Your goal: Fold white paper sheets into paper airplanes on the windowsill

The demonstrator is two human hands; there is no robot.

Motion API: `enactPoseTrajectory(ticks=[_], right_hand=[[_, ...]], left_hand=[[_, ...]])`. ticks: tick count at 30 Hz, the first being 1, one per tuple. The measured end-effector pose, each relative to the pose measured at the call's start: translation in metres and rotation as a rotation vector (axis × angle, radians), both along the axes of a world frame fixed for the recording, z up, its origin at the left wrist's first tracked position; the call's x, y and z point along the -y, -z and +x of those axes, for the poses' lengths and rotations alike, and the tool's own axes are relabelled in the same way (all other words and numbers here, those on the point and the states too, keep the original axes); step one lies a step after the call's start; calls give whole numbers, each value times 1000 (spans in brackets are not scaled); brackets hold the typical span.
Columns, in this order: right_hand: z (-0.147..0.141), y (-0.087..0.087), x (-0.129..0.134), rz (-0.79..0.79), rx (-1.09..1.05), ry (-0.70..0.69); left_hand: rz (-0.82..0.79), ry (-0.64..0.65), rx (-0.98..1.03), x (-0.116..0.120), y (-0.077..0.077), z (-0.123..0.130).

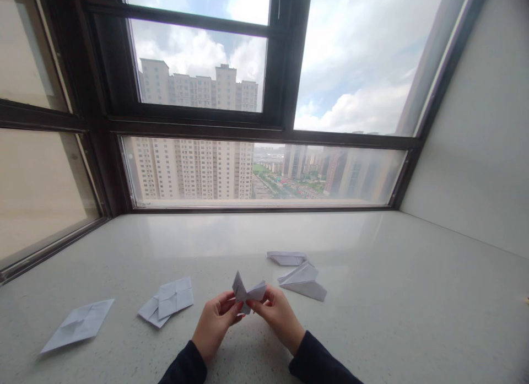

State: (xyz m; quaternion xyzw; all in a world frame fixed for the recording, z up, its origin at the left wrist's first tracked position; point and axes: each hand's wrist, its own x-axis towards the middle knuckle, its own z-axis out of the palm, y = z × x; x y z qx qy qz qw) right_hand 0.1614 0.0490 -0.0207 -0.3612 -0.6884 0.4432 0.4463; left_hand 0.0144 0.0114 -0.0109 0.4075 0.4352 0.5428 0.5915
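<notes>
Left hand (215,320) and right hand (280,317) pinch one winged paper fold (247,297) at the windowsill's (363,329) near middle; overlapping paper squares (176,297) lie left, pointed papers (301,275) farther right.

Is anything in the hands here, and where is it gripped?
Yes, a folded white paper. The left hand pinches its lower left part, the right hand its lower right; its upper flaps stick up free.
</notes>
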Motion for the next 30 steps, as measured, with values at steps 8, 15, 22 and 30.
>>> enactPoseTrajectory(ticks=[8,15,22,30], right_hand=[[-1,-2,2,26,13,28],[-4,5,3,-49,-96,95],[-5,5,0,-158,-197,67],[-2,3,-3,-229,-119,34]], left_hand=[[21,-17,-26,-1,-1,2],[29,-31,-33,0,-2,3],[36,-30,-17,1,-5,2],[29,-8,-62,-2,3,0]])
